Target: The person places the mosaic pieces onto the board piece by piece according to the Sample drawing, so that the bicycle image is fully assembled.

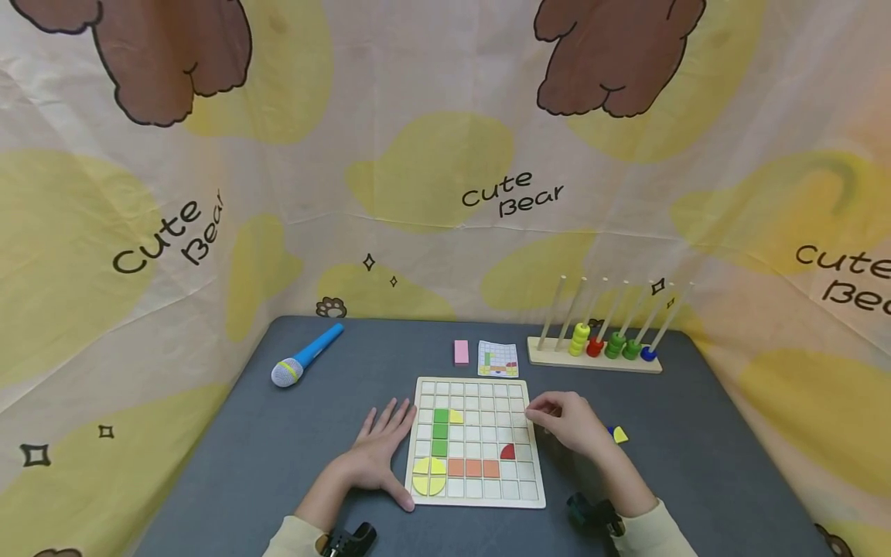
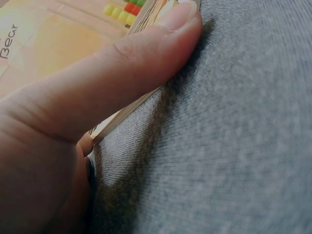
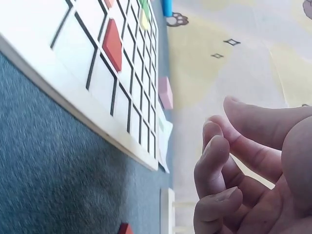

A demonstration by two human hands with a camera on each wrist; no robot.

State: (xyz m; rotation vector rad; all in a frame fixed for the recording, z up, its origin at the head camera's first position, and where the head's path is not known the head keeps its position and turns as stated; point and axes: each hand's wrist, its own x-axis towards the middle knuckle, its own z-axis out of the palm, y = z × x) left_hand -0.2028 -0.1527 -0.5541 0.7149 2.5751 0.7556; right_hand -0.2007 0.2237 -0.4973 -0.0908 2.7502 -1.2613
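A white grid board (image 1: 483,434) lies between my hands, holding three green squares (image 1: 440,432), three orange squares (image 1: 473,468), a red quarter piece (image 1: 508,452) and a lone yellow quarter piece (image 1: 455,418). Several yellow quarters (image 1: 436,486) form a circle at its lower left. With fingers spread, my left hand (image 1: 376,452) rests against the board's left edge; its thumb (image 2: 126,63) lies along the rim. My right hand (image 1: 574,422) hovers by the right edge, fingers loosely bent, nothing visible between thumb and fingertips (image 3: 214,146).
Beside the right forearm lie a yellow piece (image 1: 620,435) and a blue one, partly hidden. A red piece (image 3: 125,229) shows below in the right wrist view. Behind the board are a pink block (image 1: 461,353), a pattern card (image 1: 497,359), a bead rack (image 1: 595,360) and a blue toy microphone (image 1: 306,357).
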